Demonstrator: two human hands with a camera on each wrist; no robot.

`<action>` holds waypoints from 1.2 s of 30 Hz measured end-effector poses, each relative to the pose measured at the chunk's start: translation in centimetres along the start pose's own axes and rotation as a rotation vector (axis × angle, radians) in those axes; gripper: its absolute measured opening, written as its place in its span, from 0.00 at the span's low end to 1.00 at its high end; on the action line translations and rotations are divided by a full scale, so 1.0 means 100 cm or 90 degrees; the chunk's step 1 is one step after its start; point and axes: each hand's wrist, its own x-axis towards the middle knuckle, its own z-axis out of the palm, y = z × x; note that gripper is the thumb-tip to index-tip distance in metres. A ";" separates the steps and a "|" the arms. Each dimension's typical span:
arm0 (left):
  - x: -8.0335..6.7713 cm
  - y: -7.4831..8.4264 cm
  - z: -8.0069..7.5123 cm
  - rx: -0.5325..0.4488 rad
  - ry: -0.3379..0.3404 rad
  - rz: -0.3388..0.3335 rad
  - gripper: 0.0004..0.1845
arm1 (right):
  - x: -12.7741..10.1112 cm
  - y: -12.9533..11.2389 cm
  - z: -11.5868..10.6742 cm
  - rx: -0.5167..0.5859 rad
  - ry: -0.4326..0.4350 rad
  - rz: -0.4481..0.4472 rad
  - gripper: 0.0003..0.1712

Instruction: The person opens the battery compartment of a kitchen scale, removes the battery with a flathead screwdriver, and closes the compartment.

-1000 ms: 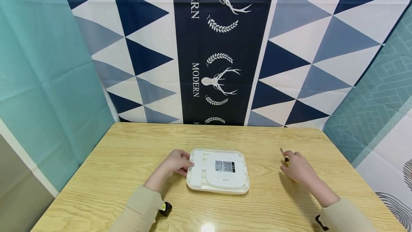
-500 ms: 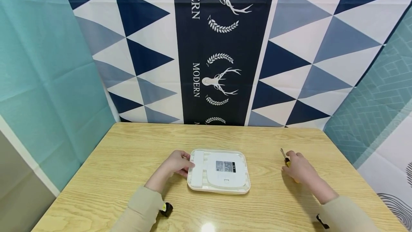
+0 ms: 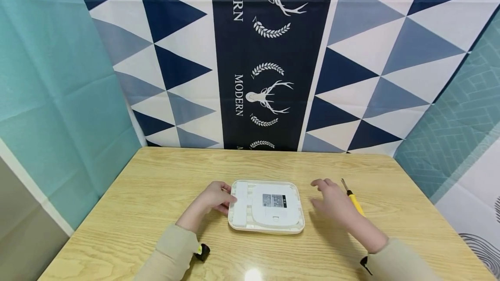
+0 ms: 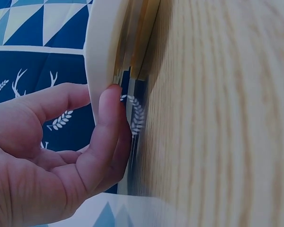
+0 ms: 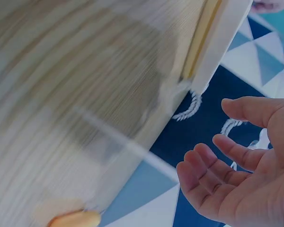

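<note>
While a wooden table (image 3: 175,168) is supporting the work, a white device (image 3: 263,219) is resting near its middle. The left hand (image 3: 215,196) is pinching the device's left edge. The right hand (image 3: 332,197) is hovering just beyond the right edge, thumb and fingers apart. A yellow-handled screwdriver (image 3: 355,201) is lying beside that hand. A grey-and-black label (image 3: 274,200) is facing up on the device.
</note>
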 end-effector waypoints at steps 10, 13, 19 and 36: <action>0.000 0.000 0.001 0.004 0.001 -0.008 0.21 | 0.002 -0.038 0.019 0.006 0.011 -0.141 0.21; 0.000 0.001 0.001 0.003 0.001 -0.011 0.21 | 0.001 -0.046 0.025 -0.011 0.002 -0.192 0.21; -0.002 0.001 0.001 0.003 0.003 -0.011 0.22 | -0.002 -0.058 0.035 -0.019 -0.026 -0.250 0.20; -0.001 -0.001 0.001 -0.007 -0.003 -0.005 0.22 | -0.002 -0.064 0.045 -0.101 0.001 -0.365 0.14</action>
